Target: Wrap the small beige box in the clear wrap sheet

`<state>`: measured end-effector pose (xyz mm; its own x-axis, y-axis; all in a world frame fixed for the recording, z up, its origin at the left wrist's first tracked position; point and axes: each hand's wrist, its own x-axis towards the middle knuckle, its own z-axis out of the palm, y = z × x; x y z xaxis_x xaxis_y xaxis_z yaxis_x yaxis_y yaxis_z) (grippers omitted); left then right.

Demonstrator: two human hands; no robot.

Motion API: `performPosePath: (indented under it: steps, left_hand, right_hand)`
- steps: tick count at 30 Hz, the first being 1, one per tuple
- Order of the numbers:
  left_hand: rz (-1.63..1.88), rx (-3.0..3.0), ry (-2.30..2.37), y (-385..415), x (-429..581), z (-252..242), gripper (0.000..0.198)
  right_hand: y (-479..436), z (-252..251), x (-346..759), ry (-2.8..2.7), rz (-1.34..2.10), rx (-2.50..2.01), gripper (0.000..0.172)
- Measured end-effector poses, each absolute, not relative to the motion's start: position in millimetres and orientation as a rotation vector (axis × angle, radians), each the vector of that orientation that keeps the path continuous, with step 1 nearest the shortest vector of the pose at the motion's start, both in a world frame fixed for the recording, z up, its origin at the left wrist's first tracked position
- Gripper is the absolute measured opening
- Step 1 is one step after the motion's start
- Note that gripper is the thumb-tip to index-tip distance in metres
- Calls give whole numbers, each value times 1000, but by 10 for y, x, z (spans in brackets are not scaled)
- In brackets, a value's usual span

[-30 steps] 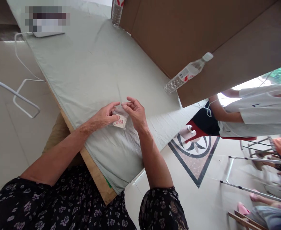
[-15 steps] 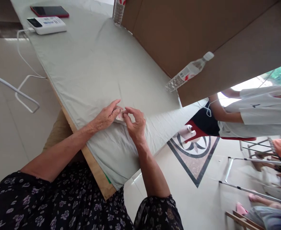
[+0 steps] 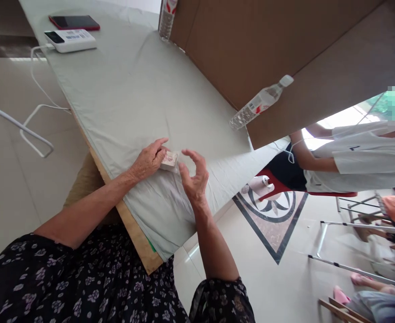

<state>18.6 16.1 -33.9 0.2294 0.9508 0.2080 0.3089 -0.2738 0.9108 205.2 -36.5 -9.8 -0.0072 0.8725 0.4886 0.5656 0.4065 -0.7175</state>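
Observation:
On the pale cloth of the table lies a small white box with reddish print on top, maybe in clear wrapping. My left hand grips its left end, the thumb over the top and the index finger stretched past the far side. Part of the box is hidden under that hand. Just off the right end, my right hand is held with thumb and fingers apart and nothing between them.
A clear bottle leans by a large cardboard panel; another bottle stands farther back. A white power bank with a cable and a phone lie far left. A person in a white shirt sits at right.
My right hand has come away from the box toward the right and its fingers have spread. More of the printed top shows. My left hand has stayed on the box.

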Motion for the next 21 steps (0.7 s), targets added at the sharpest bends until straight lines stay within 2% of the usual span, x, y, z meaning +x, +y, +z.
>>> performPosePath:
  steps: [5, 7, 13, 21]
  left_hand:
    - [1084, 1718, 1170, 156, 198, -327, 58]
    - [1085, 1707, 1174, 154, 205, -331, 58]
    - [1136, 1575, 1154, 134, 209, -323, 57]
    - [1302, 1378, 1255, 191, 179, -343, 47]
  right_hand:
    - [-67, -145, 2162, -1762, 749, -1300, 79]
    - [-3, -220, 2162, -1825, 827, -1291, 87]
    - [-93, -323, 2059, -1826, 633, -1260, 65]
    - [-74, -414, 2018, -1811, 553, -1337, 57]
